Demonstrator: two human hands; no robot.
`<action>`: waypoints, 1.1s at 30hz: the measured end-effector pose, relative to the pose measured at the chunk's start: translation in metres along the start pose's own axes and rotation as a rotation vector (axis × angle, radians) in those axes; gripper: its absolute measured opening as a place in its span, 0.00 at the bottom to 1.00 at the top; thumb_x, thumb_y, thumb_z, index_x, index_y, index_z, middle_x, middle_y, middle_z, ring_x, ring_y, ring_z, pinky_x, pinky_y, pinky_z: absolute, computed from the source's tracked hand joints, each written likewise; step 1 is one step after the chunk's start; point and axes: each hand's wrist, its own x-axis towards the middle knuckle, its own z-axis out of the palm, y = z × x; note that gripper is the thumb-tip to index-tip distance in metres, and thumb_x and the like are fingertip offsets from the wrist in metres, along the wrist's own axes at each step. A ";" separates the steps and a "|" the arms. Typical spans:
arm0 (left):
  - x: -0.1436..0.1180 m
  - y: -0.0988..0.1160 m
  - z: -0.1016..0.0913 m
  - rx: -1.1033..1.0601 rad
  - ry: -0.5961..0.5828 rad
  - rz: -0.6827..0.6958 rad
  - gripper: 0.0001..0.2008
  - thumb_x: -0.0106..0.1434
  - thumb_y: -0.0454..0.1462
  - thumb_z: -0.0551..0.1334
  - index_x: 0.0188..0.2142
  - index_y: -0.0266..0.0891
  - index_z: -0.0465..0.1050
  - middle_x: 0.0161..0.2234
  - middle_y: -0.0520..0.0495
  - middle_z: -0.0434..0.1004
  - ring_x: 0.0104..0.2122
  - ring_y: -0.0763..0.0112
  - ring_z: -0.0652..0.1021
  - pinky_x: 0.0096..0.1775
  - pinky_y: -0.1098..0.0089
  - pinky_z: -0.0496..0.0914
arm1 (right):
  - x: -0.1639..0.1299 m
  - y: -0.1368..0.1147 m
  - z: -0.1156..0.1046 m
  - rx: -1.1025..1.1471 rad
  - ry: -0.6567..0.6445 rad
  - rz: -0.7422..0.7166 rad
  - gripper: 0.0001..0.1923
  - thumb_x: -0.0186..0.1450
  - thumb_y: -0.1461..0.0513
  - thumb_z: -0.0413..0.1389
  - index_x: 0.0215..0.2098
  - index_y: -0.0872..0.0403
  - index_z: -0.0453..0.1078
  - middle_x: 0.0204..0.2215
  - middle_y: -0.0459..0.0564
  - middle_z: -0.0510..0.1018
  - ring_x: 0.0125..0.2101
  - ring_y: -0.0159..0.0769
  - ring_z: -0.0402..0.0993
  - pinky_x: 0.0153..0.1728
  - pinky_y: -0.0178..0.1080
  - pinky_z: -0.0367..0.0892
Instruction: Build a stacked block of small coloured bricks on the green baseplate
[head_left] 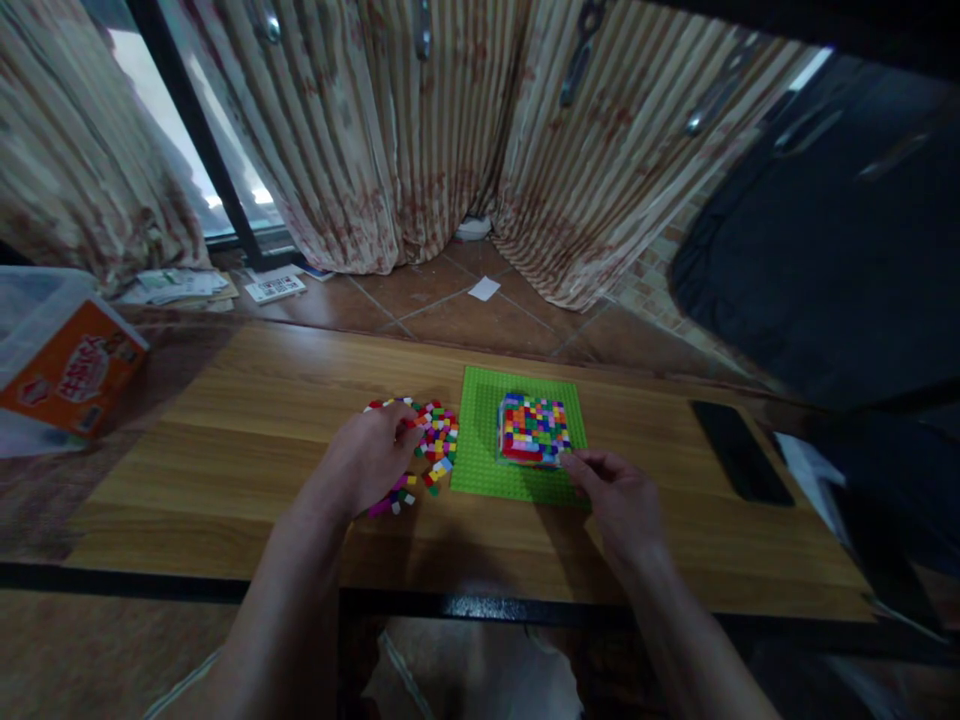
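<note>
A block built of many-coloured toy bricks (pixel 536 430) stands on a green studded baseplate (pixel 480 470), which lies on the wooden table. My right hand (pixel 619 495) is at the block's near right corner, thumb and forefinger pinched together against it. Whatever those fingertips hold is too small to make out. To the left of the baseplate lies a heap of loose small bricks (pixel 439 430) in mixed colours. Over the heap's left side hovers my left hand (pixel 375 455), its fingers curled and closed. It covers part of the heap, and its fingertips' contents are hidden.
A black phone (pixel 741 452) lies on the table's right side, with white paper (pixel 810 480) beyond it. A clear bin with an orange label (pixel 75 370) stands at the left. Striped curtains (pixel 360 130) hang behind the table (pixel 247 440).
</note>
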 end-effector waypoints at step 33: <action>0.025 -0.049 -0.004 -0.094 0.258 0.159 0.19 0.69 0.41 0.51 0.51 0.35 0.72 0.52 0.38 0.77 0.54 0.60 0.75 0.58 0.60 0.66 | -0.061 -0.007 0.071 -0.342 -0.433 -0.747 0.17 0.68 0.56 0.53 0.54 0.48 0.69 0.54 0.54 0.75 0.54 0.45 0.71 0.54 0.50 0.68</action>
